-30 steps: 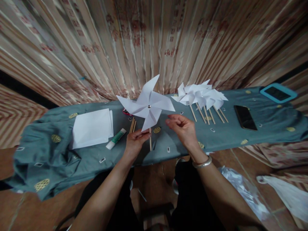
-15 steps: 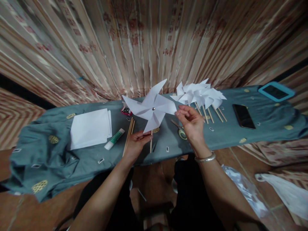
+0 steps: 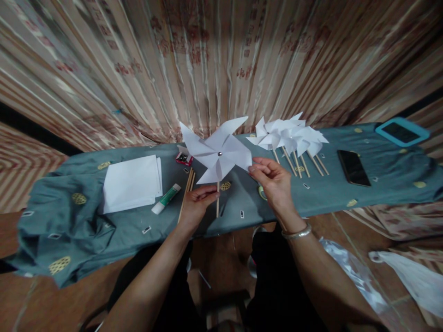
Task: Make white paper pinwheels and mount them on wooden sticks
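My left hand (image 3: 195, 207) grips the wooden stick (image 3: 217, 203) of a white paper pinwheel (image 3: 218, 151) and holds it upright above the grey-green cloth (image 3: 86, 221). A silver pin sits at the pinwheel's centre. My right hand (image 3: 273, 184) pinches the tip of the pinwheel's right blade between thumb and fingers. A silver bangle is on that wrist.
A pile of finished white pinwheels (image 3: 290, 136) on sticks lies right of my hands. A stack of white paper (image 3: 131, 184), a green glue stick (image 3: 166, 199), loose sticks (image 3: 188, 182) and a small red box (image 3: 184, 158) lie left. A black phone (image 3: 353, 168) and a blue-cased tablet (image 3: 401, 132) lie far right.
The pinwheel's blades have turned to a new angle. My right hand rose from below the pinwheel to its right blade and now pinches the tip. The left hand kept its grip on the stick.
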The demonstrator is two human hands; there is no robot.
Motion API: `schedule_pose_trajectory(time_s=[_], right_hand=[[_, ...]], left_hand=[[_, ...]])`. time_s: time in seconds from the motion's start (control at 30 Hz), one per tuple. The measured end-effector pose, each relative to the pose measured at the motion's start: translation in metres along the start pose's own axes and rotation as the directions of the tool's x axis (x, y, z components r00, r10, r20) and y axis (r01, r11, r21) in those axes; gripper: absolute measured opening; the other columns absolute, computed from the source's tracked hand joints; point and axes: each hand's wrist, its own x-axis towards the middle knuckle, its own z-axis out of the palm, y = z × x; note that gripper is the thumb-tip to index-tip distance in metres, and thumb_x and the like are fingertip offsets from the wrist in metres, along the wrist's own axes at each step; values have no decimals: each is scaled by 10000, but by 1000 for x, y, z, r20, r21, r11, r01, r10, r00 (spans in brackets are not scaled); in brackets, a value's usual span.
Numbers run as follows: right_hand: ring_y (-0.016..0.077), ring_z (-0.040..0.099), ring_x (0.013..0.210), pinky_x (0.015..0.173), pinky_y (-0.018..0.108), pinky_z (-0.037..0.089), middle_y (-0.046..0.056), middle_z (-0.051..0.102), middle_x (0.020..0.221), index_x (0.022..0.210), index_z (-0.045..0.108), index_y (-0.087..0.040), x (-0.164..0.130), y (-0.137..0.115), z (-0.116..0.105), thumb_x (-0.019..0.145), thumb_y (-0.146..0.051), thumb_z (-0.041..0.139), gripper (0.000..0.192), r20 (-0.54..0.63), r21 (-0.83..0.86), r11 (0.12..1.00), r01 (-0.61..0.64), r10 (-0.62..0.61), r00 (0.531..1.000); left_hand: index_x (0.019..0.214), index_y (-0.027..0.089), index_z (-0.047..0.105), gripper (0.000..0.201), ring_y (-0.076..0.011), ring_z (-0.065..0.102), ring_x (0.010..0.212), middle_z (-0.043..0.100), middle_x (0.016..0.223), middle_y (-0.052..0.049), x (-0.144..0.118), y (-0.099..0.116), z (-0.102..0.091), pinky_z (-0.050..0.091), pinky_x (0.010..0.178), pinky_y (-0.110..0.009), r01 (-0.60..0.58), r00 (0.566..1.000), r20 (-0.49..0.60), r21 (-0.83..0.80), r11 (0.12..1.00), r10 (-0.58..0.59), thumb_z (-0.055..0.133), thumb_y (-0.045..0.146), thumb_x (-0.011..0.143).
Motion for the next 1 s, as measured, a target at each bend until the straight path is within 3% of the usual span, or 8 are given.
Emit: schedule_pose_trajectory(time_s=[0.77,1.0], right_hand=[[106,604,580,626,268,526,-62,695,637,794,721,-250,-23,3,24,527,-349,897,334,183,137,977,-163,137,974],[114,629,617,660,269,539,-51,695,667,782,700,-237,-30,7,30,579,-285,888,281,267,129,973,-189,149,952]], left_hand=[[813,190,787,278,-218,721,825,781,837,-53,1,-2,-1,551,861,-346,-18,999,-37,-1,1000,18,838,309,568],[794,198,789,258,-204,713,821,783,839,-38,1,-2,1,544,862,-336,-30,999,-21,-30,999,29,838,296,560]])
